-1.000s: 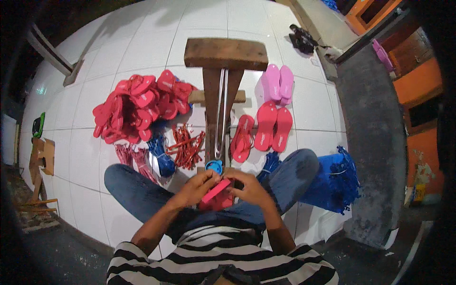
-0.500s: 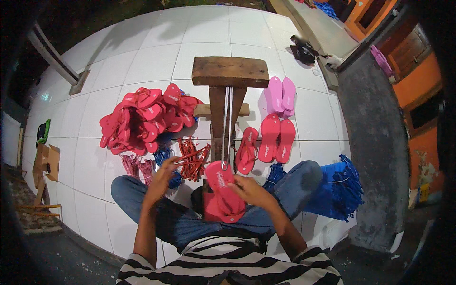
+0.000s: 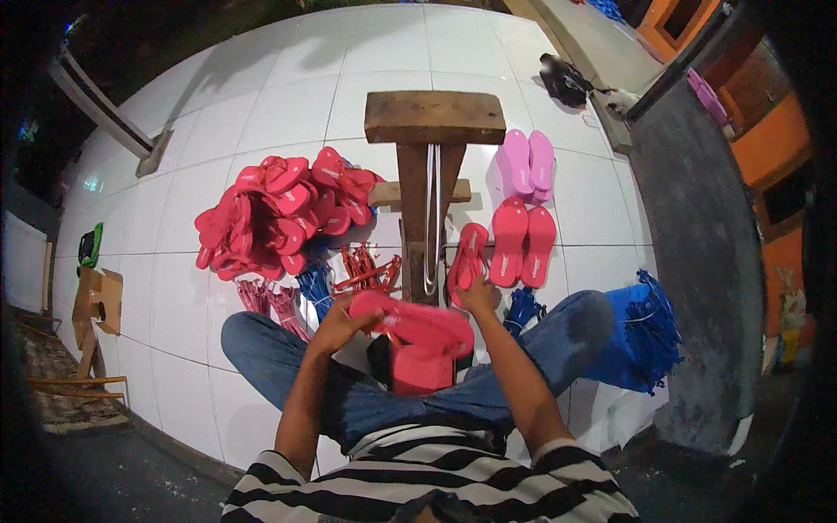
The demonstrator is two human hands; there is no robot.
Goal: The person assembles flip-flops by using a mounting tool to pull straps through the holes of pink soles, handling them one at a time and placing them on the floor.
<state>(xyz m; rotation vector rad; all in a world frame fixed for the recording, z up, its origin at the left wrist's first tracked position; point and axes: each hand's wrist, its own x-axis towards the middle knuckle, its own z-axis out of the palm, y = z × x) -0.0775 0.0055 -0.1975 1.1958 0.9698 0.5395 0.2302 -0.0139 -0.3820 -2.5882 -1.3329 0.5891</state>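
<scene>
My left hand [image 3: 342, 324] is closed on one end of a red flip-flop [image 3: 414, 321], which lies crosswise above my lap and looks slightly blurred. Under it is a red piece [image 3: 420, 373], partly covered. My right hand [image 3: 477, 296] reaches forward and grips the near end of another red flip-flop [image 3: 471, 248], one with its strap fitted, beside the wooden stand. That wooden stand [image 3: 434, 118] rises between my legs, with a long thin metal loop [image 3: 432, 218] hanging down its front. Red straps [image 3: 364, 268] lie bundled left of the stand.
A heap of red flip-flops [image 3: 261, 218] lies at the left. Pink straps [image 3: 277, 305] and blue straps [image 3: 314, 288] are near my left knee. Right of the stand are red soles [image 3: 523, 244] and pink soles [image 3: 527, 166]. A blue strap bundle [image 3: 649, 331] lies past my right knee.
My left hand has left the red straps and taken hold of the flip-flop, now off the metal loop and turned sideways. My right hand has moved forward from it to the strapped flip-flop.
</scene>
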